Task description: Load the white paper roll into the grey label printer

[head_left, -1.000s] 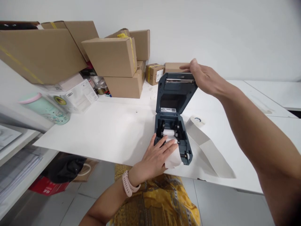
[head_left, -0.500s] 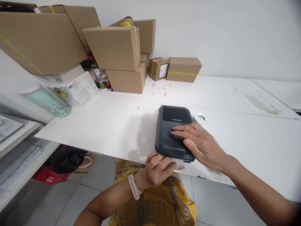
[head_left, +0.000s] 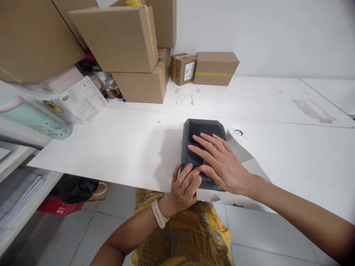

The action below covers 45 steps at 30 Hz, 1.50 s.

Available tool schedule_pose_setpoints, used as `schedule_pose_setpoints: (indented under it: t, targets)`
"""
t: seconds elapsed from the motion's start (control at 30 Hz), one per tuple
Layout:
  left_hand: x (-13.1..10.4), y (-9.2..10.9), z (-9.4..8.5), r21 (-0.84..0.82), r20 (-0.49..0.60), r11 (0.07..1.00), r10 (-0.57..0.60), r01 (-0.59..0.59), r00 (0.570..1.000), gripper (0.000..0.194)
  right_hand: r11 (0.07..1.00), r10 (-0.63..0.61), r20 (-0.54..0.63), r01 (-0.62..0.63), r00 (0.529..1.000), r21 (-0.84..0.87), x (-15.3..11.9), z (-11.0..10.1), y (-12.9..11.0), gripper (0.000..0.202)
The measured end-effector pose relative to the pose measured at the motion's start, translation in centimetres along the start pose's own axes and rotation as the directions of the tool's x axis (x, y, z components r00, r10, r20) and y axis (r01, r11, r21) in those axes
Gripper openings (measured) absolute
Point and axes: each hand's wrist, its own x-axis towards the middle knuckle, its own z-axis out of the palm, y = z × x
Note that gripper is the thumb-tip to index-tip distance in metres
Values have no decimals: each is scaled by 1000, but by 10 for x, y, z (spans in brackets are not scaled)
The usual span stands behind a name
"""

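A dark grey device point(head_left: 203, 127) with a black top panel lies on the white table near its front edge. Across its top rests my right hand point(head_left: 222, 162), fingers spread and palm down. My left hand point(head_left: 185, 184) touches the device's front left corner, its fingers bent but apart, with nothing seen in them. A pale strip point(head_left: 212, 198) shows at the front of the device, under its edge. Behind my right wrist, a roll point(head_left: 236, 133) of white tape or labels stands to the right of the device.
Stacked cardboard boxes point(head_left: 116, 40) fill the back left. Two smaller boxes point(head_left: 216, 68) stand by the wall. A mint tumbler point(head_left: 41, 118) and a white printed box point(head_left: 80, 101) are at the left. The table's front edge point(head_left: 111, 181) runs close to my body.
My left hand has moved up from the strip at the device's front onto its front left corner. My right hand has spread flatter and further over the top. The view has shifted slightly.
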Motion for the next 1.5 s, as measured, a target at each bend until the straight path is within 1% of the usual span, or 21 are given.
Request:
schedule_pose_setpoints:
  t: [0.13, 0.23, 0.33, 0.4, 0.43, 0.47, 0.5, 0.53, 0.57, 0.6, 0.63, 0.67, 0.7, 0.73, 0.87, 1.0, 1.1, 1.17, 1.3, 1.37, 1.5]
  targets:
    - [1, 0, 1, 8, -1, 1000, -11, 11, 1000, 35, 997, 73, -47, -72, 996, 17, -1, 3, -1, 54]
    - [6, 0, -3, 8, 33, 1000, -21, 21, 999, 36, 969, 238, -128, -228, 963, 93, -6, 7, -5, 53]
    - [2, 9, -14, -25, 71, 995, -90, 92, 993, 44, 882, 437, -208, -372, 875, 288, -16, 15, -11, 54]
    - [-9, 22, -25, -99, 48, 962, -253, 256, 966, 52, 796, 554, -241, -422, 797, 435, -23, 21, -15, 55]
    - [-15, 30, -31, -162, 39, 912, -375, 376, 926, 50, 749, 606, -246, -438, 756, 497, -26, 25, -17, 56]
    - [-20, 37, -35, -253, 39, 829, -506, 498, 862, 42, 704, 650, -243, -450, 720, 549, -29, 28, -19, 56]
    - [-23, 44, -39, -361, 90, 696, -637, 621, 766, 32, 666, 683, -233, -459, 692, 588, -31, 30, -21, 56]
    - [-24, 49, -40, -462, 217, 499, -738, 733, 639, 29, 637, 704, -223, -462, 674, 617, -32, 32, -22, 55]
    - [-22, 53, -40, -525, 388, 257, -776, 812, 497, 35, 619, 716, -215, -461, 664, 636, -33, 33, -24, 54]
    - [-18, 55, -38, -525, 577, 3, -734, 851, 358, 46, 610, 720, -213, -457, 660, 648, -34, 34, -25, 52]
    - [-11, 55, -34, -473, 738, -214, -626, 855, 252, 56, 607, 720, -215, -450, 660, 655, -34, 34, -25, 51]
    - [-3, 55, -30, -401, 842, -360, -508, 842, 184, 64, 607, 719, -218, -444, 660, 659, -34, 34, -25, 51]
    - [5, 54, -26, -341, 896, -433, -418, 835, 149, 68, 609, 718, -222, -440, 660, 660, -33, 34, -25, 50]
    - [13, 53, -22, -302, 918, -454, -377, 838, 126, 70, 612, 716, -226, -439, 660, 658, -33, 34, -25, 49]
    - [28, 57, -13, -291, 888, -388, -449, 875, 96, 70, 646, 694, -233, -448, 681, 618, -34, 33, -25, 44]
    - [25, 66, -11, -304, 873, -373, -477, 876, 100, 69, 679, 671, -247, -446, 699, 584, -35, 34, -25, 43]
    - [21, 66, -9, -303, 870, -371, -484, 878, 96, 69, 674, 678, -237, -460, 696, 578, -36, 33, -25, 44]
    - [20, 63, -8, -303, 871, -344, -477, 888, 113, 70, 667, 683, -209, -481, 700, 569, -34, 30, -26, 46]
    - [18, 56, -13, -314, 883, -226, -427, 922, 196, 68, 695, 665, -190, -505, 722, 512, -29, 25, -28, 60]
    - [15, 52, -20, -318, 877, -156, -424, 935, 228, 62, 688, 676, -196, -512, 711, 514, -26, 24, -29, 63]
    - [7, 42, -38, -343, 783, -59, -570, 937, 251, 54, 654, 705, -202, -513, 679, 556, -21, 25, -29, 65]
